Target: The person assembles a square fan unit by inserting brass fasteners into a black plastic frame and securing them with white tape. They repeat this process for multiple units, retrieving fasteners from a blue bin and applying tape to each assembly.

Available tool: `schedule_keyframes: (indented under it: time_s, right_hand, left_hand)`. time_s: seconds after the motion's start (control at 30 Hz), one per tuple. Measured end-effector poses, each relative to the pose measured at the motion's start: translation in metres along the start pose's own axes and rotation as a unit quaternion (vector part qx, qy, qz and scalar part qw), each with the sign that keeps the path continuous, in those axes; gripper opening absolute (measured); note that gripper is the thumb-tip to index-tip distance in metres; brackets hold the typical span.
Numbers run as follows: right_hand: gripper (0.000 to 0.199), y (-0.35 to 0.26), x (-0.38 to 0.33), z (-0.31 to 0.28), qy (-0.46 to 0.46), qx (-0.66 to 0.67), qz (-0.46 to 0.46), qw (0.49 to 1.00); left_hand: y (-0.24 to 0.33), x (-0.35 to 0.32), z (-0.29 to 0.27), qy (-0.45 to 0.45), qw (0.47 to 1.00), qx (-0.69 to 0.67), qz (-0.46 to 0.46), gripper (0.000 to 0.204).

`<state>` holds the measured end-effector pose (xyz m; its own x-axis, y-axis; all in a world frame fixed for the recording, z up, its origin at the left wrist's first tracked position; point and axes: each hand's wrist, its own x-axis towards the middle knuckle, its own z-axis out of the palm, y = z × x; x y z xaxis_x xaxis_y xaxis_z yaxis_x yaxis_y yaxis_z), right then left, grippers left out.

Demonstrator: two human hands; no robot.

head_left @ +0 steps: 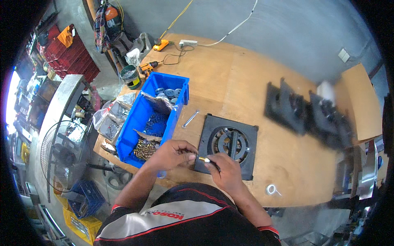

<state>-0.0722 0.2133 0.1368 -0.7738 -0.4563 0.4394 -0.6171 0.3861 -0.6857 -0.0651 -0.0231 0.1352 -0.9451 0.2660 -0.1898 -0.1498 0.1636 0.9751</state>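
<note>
I held a small brass part (202, 159) between my two hands, just above the near edge of the counter (230, 82). My left hand (172, 152) was curled, its fingertips pinching the brass end. My right hand (225, 171) was closed around a thin dark tool (213, 164) that met the part. The piece was tiny, and I could not tell just how the two fitted together.

Right behind my hands lay a flat black square plate (230, 144) with a round ring in its middle. Its near corner sat almost under my fingers. A little silver wrench (190, 119) lay on the wood just beyond it, to the left.

On my left was a blue bin (152, 117). It held a heap of brass bits (144, 150) at the near end, blue bits in the middle, and grey round pieces at the far end. Bags of small metal parts (111, 119) sat beside it. A white ring (271, 189) lay near the front edge on my right. More black plates (308, 110) stood far off to the right, blurry.

I thought the small part could slip, because I only gripped it by my fingertips. It was close to the counter's edge, so it might have dropped to the floor. If the tool had pushed crooked, the part might have popped out.
</note>
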Motion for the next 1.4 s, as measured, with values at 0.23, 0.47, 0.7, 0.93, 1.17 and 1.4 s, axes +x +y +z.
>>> schedule_keyframes:
  time_s: [0.23, 0.47, 0.7, 0.93, 1.17, 1.4]
  right_hand:
    - [0.018, -0.010, -0.005, -0.021, -0.044, -0.085, -0.004, 0.995]
    - [0.027, 0.014, -0.049, -0.014, -0.052, -0.092, 0.090, 0.990]
    - [0.026, 0.027, -0.083, -0.011, -0.129, -0.083, 0.218, 0.964]
    - [0.022, 0.051, -0.114, -0.026, -0.014, -0.085, 0.277, 0.957]
    - [0.023, 0.065, -0.115, -0.059, 0.048, -0.095, 0.290, 0.951]
    - [0.023, 0.089, -0.168, -0.058, 0.128, -0.100, 0.321, 0.933]
  left_hand:
    - [-0.012, 0.008, 0.031, -0.051, 0.997, -0.049, 0.025, 0.019]
    - [-0.035, 0.027, 0.066, -0.123, 0.991, 0.051, -0.012, 0.025]
    - [-0.070, 0.037, 0.070, -0.193, 0.963, 0.189, 0.022, 0.043]
    - [-0.016, 0.165, -0.134, 0.279, 0.845, 0.446, 0.100, 0.024]
    - [-0.116, 0.241, -0.240, 0.111, 0.743, 0.647, -0.130, 0.028]
    - [-0.076, 0.232, -0.216, -0.001, 0.780, 0.624, -0.048, 0.023]
